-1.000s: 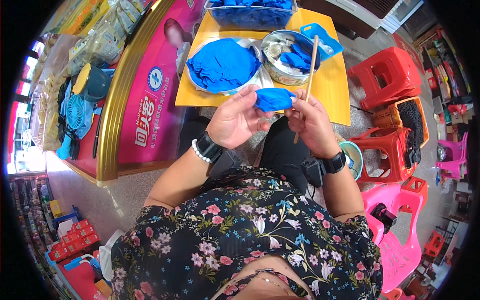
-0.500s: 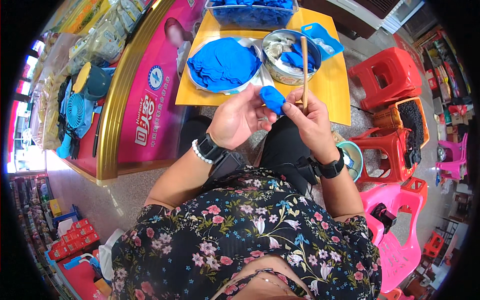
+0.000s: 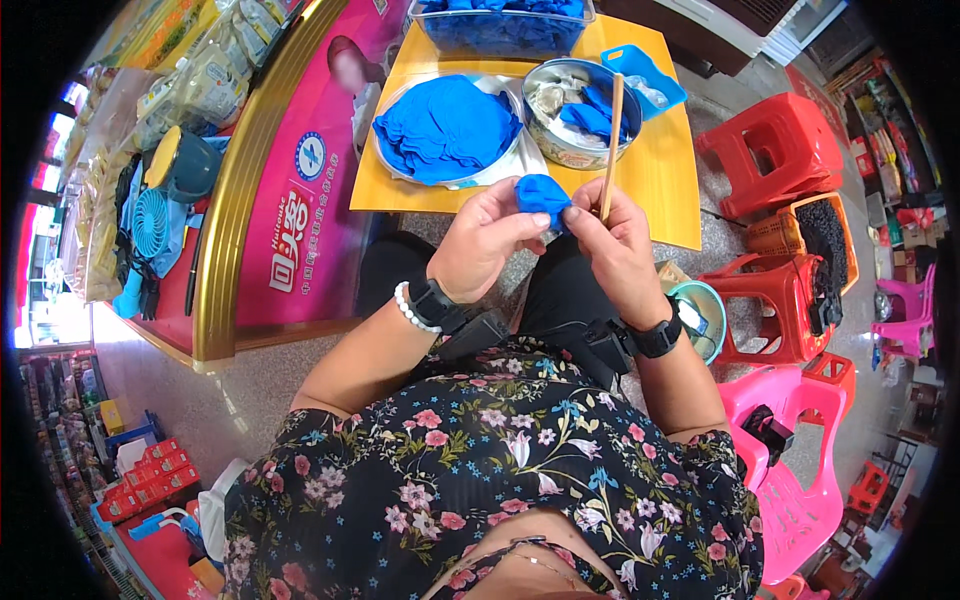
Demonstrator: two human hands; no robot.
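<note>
A small gathered piece of blue material (image 3: 540, 193) is pinched between both hands above the near edge of the yellow table (image 3: 668, 180). My left hand (image 3: 488, 242) grips its left side with the thumb pressed on it. My right hand (image 3: 610, 240) holds its right side between thumb and fingers, and also holds a thin wooden stick (image 3: 611, 140) upright. Beyond my hands, a plate heaped with flat blue sheets (image 3: 443, 125) is at the left of the table, beside a round tin (image 3: 545, 137) holding white and blue material.
A clear bin of blue pieces (image 3: 500, 30) and a small blue basket (image 3: 665, 95) are farther back. A pink-fronted counter (image 3: 290, 170) borders the left. Red stools (image 3: 760, 155), a pink chair (image 3: 800, 510) and a turquoise bucket (image 3: 702, 318) are at my right.
The blue piece has turned from lying sideways to a more rounded shape. My left hand has rolled inward, its thumb now closed onto the piece; the stick's angle has shifted slightly.
</note>
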